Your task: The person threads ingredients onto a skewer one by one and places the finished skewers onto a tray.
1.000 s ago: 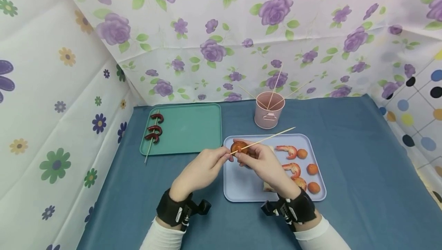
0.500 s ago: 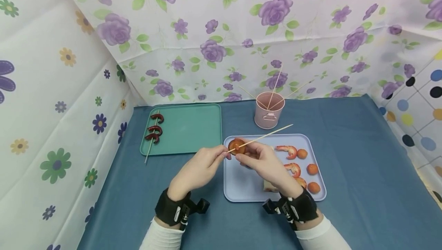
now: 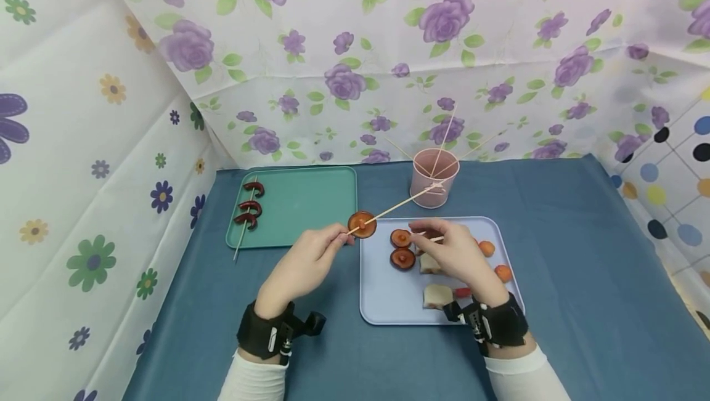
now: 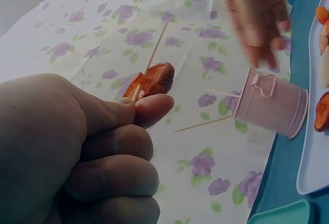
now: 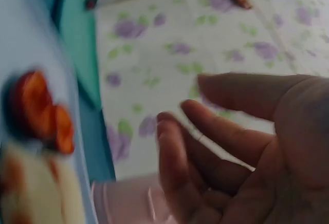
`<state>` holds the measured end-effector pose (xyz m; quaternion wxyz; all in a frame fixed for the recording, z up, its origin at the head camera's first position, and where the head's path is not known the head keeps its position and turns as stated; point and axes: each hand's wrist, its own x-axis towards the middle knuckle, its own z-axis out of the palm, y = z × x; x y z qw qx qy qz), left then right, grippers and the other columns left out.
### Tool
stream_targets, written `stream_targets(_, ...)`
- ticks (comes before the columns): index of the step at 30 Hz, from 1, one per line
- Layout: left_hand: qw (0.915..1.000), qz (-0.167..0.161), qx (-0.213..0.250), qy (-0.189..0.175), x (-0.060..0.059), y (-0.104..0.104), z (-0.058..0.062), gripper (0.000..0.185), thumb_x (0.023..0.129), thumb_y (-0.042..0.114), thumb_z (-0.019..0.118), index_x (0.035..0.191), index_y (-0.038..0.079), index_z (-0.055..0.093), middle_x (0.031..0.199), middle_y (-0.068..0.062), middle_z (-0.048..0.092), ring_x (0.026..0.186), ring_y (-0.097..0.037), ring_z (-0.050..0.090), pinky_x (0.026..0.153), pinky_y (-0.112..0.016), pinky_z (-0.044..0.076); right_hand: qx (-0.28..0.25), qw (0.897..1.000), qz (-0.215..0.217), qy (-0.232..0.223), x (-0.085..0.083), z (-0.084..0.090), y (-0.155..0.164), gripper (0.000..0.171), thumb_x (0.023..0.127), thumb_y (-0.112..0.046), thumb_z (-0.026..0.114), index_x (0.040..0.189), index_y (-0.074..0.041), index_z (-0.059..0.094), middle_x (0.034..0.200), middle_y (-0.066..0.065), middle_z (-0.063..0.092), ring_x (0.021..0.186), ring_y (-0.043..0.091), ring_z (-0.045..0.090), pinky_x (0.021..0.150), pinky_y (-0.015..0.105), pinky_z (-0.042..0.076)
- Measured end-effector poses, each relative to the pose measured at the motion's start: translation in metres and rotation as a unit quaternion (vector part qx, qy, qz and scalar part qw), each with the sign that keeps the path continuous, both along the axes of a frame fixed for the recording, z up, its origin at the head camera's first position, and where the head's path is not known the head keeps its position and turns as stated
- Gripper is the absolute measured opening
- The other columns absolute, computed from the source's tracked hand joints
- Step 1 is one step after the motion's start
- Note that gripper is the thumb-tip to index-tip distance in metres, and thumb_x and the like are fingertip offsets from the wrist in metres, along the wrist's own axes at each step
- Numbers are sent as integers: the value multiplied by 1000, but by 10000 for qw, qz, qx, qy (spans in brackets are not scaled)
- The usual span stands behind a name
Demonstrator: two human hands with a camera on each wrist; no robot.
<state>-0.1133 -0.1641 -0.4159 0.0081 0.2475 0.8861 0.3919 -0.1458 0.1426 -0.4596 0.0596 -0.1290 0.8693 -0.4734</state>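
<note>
Slanting away rightward: pale wooden skewer (image 3: 405, 202), round brown mushroom (image 3: 359, 218) threaded, pinched by left hand (image 3: 307, 262); right hand (image 3: 453, 254) farther right, empty, fingers parted.

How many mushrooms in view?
3: one mushroom on a skewer in the left hand, a far mushroom and a near mushroom on the lavender tray. More may be hidden.

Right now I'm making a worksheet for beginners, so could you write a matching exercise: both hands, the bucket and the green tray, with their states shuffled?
Column one
1. left hand
2. right hand
3. pink bucket
4. green tray

Column two
A. has thin sticks leaning in it
B. holds nothing
C. bears a skewer with three curved dark pieces
D. pinches a stick carrying one round brown piece

Pairs: 1-D; 2-B; 3-A; 4-C
</note>
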Motion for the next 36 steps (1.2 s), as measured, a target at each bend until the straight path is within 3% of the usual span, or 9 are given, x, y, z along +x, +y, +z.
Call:
stream_targets(5, 9999, 80, 13, 81, -1, -3, 0, 24, 115, 13, 51, 114, 6, 73, 102, -2, 73, 78, -16, 56, 72, -37, 48, 1093, 9934, -149, 312, -7, -15, 2, 22, 104, -22, 73, 120, -8, 80, 97, 1, 77, 90, 20, 70, 81, 44, 56)
stream_targets(9, 9999, 120, -4, 123, -2, -6, -1, 24, 115, 13, 51, 115, 5, 73, 100, -2, 72, 77, -15, 54, 72, -37, 47, 1471, 9887, -103, 265, -9, -22, -2, 20, 103, -21, 74, 115, -7, 81, 97, 2, 77, 87, 18, 69, 81, 45, 57)
stream_targets(15, 9996, 239, -11, 179, -3, -10, -1, 24, 115, 13, 51, 114, 5, 74, 89, 1, 66, 72, -15, 51, 68, -36, 44, 1465, 9891, 55, 121, -7, -29, -11, 16, 103, -17, 74, 114, -7, 80, 96, 3, 75, 74, 13, 65, 70, 38, 55)
stream_targets(18, 9994, 253, -12, 225, -4, -12, -1, 25, 116, 13, 50, 114, 5, 74, 92, 0, 68, 72, -14, 50, 68, -35, 44, 1563, 9874, 32, 244, -6, -34, -15, 14, 103, -16, 74, 113, -8, 80, 94, 2, 74, 71, 13, 64, 67, 36, 54)
stream_targets(26, 9993, 240, 9, 299, -5, -15, -1, 24, 115, 13, 51, 113, 7, 74, 98, -1, 72, 72, -14, 50, 69, -36, 45, 1890, 9805, 86, 522, -5, -41, -24, 13, 101, -16, 78, 112, -10, 79, 98, 3, 75, 84, 15, 68, 79, 41, 58)
stream_targets(36, 9996, 208, 10, 200, -5, -18, -1, 22, 115, 12, 52, 114, 6, 73, 77, 6, 56, 67, -14, 46, 67, -36, 43, 1838, 9820, 147, 416, -2, -42, -30, 15, 102, -11, 75, 116, -8, 75, 105, 7, 75, 90, 18, 68, 86, 43, 60)
